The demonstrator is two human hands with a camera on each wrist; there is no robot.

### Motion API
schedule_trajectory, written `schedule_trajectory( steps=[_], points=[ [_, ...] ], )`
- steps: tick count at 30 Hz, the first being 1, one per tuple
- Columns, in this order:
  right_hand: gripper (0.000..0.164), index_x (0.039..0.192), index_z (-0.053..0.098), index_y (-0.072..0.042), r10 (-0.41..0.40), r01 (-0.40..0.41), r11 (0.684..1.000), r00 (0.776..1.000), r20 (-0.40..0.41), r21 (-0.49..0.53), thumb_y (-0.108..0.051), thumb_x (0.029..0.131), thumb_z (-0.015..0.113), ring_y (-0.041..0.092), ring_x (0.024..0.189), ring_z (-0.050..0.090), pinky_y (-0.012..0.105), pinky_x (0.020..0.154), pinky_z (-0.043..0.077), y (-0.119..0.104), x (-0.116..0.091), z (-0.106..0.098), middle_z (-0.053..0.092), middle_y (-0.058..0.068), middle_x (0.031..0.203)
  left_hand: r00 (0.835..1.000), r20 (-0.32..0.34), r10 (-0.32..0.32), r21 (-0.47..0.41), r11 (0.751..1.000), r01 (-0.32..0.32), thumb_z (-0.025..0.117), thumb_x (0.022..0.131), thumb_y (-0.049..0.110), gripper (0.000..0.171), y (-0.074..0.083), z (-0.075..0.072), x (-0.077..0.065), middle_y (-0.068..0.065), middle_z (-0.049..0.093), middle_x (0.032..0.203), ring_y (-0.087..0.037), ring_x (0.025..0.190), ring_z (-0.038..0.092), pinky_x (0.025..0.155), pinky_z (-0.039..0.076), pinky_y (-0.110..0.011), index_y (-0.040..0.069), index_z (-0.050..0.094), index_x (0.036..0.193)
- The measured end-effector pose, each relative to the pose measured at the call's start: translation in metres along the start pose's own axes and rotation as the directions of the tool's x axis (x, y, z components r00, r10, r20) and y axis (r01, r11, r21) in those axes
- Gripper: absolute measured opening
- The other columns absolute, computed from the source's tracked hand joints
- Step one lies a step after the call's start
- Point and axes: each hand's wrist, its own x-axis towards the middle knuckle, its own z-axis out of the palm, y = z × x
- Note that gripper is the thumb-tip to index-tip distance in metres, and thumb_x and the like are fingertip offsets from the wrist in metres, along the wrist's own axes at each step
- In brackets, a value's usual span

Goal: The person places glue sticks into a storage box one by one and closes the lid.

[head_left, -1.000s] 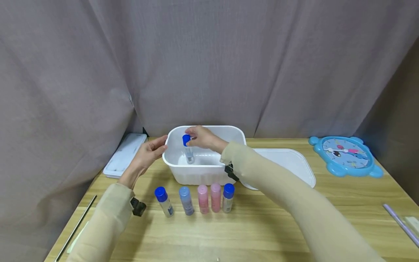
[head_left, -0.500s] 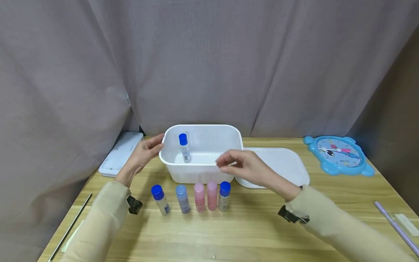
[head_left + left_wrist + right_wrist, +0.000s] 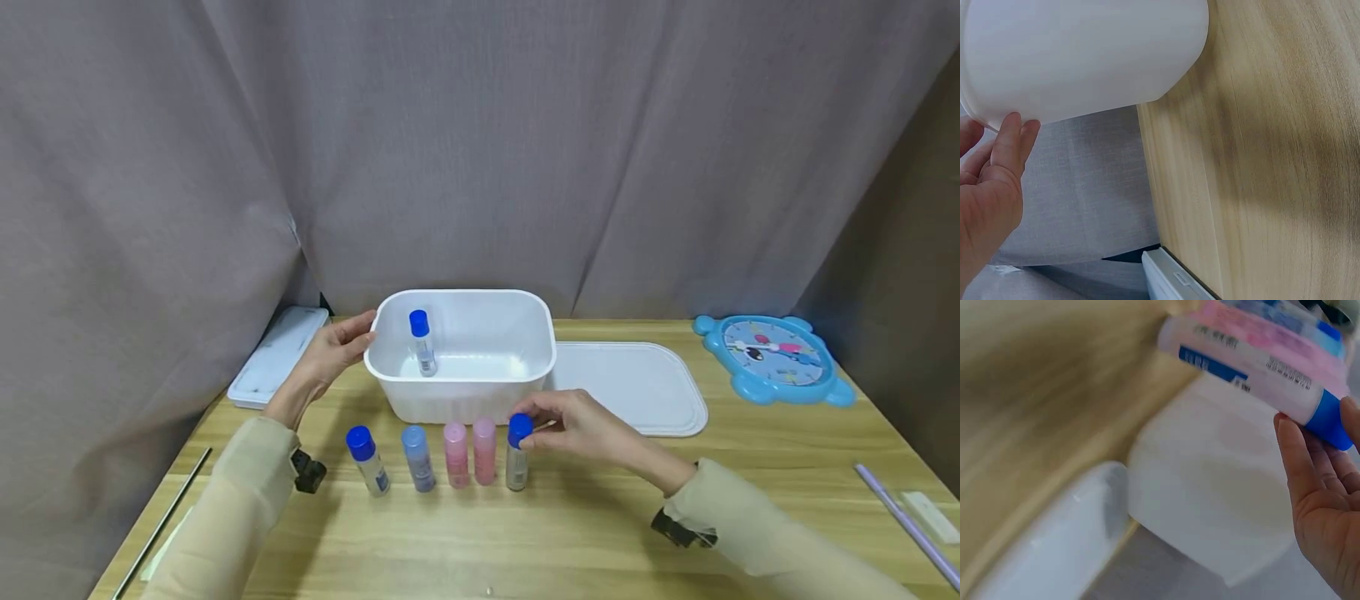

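Note:
My right hand (image 3: pixel 570 423) pinches the blue cap of a slim clear bottle (image 3: pixel 517 471), which stands at the right end of a row. In the right wrist view this bottle (image 3: pixel 1241 365) shows a barcode and a blue label. Beside it in the row are two pink bottles (image 3: pixel 484 454), a light blue bottle (image 3: pixel 418 460) and another clear one with a dark blue cap (image 3: pixel 367 461). Behind the row is a white plastic box (image 3: pixel 457 400); inside, a blue-capped bottle (image 3: pixel 422 346) stands upright. My left hand (image 3: pixel 326 360) touches the box's left rim with extended fingertips.
Right of the box lies a white lid (image 3: pixel 630 387), partly behind it. A blue toy clock (image 3: pixel 776 358) is at the far right, with a purple stick (image 3: pixel 907 521) nearer. A flat white case (image 3: pixel 277 354) and a thin metal rod (image 3: pixel 161 525) lie left. A grey curtain (image 3: pixel 465 150) hangs behind.
My right hand has let go of the bottle inside the box, moved out toward the front right, and taken hold of the row's rightmost bottle. The left hand stays at the rim.

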Motion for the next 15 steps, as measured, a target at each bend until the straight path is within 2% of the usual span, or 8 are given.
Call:
schedule_trajectory(
  steps=[3, 6, 10, 12, 15],
  points=[
    [0.023, 0.104, 0.064, 0.000, 0.024, -0.024, 1.000, 0.999, -0.028, 0.004, -0.009, 0.084, 0.070, 0.006, 0.081, 0.063, 0.024, 0.069, 0.058, -0.012, 0.001, -0.020, 0.069, 0.010, 0.090, 1.000, -0.001, 0.001, 0.000, 1.000, -0.001, 0.047, 0.098, 0.004, 0.050, 0.000, 0.000, 0.001, -0.026, 0.032, 0.146, -0.038, 0.131, 0.037, 0.105, 0.038, -0.043, -0.008, 0.028, 0.143],
    [0.023, 0.106, 0.063, 0.000, 0.043, -0.041, 0.999, 0.995, -0.093, 0.023, -0.008, 0.086, 0.068, 0.009, 0.076, 0.061, 0.023, 0.063, 0.056, -0.034, 0.006, -0.045, 0.066, 0.007, 0.088, 1.000, -0.004, -0.002, -0.003, 1.000, 0.002, 0.047, 0.098, 0.004, 0.050, 0.001, 0.000, 0.001, -0.026, 0.032, 0.146, -0.038, 0.131, 0.038, 0.104, 0.039, -0.040, -0.008, 0.029, 0.143],
    [0.025, 0.111, 0.059, 0.005, 0.065, -0.043, 0.994, 0.974, -0.217, 0.104, -0.006, 0.088, 0.064, 0.013, 0.077, 0.060, 0.026, 0.070, 0.059, -0.064, 0.024, -0.072, 0.063, 0.007, 0.089, 1.000, -0.006, -0.012, 0.000, 1.000, 0.012, 0.047, 0.098, 0.005, 0.050, 0.003, 0.000, 0.000, -0.025, 0.033, 0.147, -0.037, 0.131, 0.038, 0.104, 0.040, -0.039, -0.007, 0.029, 0.143],
    [0.027, 0.113, 0.057, 0.007, 0.073, -0.035, 0.989, 0.959, -0.274, 0.143, -0.006, 0.089, 0.063, 0.014, 0.079, 0.061, 0.030, 0.074, 0.059, -0.073, 0.038, -0.077, 0.063, 0.009, 0.092, 1.000, -0.006, -0.013, 0.001, 1.000, 0.013, 0.047, 0.098, 0.006, 0.050, 0.003, 0.000, 0.000, -0.025, 0.033, 0.147, -0.037, 0.131, 0.038, 0.104, 0.039, -0.040, -0.006, 0.029, 0.143],
    [0.028, 0.115, 0.057, 0.005, 0.090, -0.036, 0.985, 0.942, -0.324, 0.167, -0.007, 0.090, 0.062, 0.013, 0.082, 0.063, 0.031, 0.077, 0.059, -0.075, 0.064, -0.072, 0.063, 0.012, 0.097, 1.000, -0.004, -0.012, 0.007, 1.000, 0.012, 0.048, 0.098, 0.007, 0.050, 0.002, 0.000, -0.001, -0.025, 0.033, 0.146, -0.037, 0.131, 0.038, 0.105, 0.038, -0.042, -0.006, 0.030, 0.143]
  ],
)
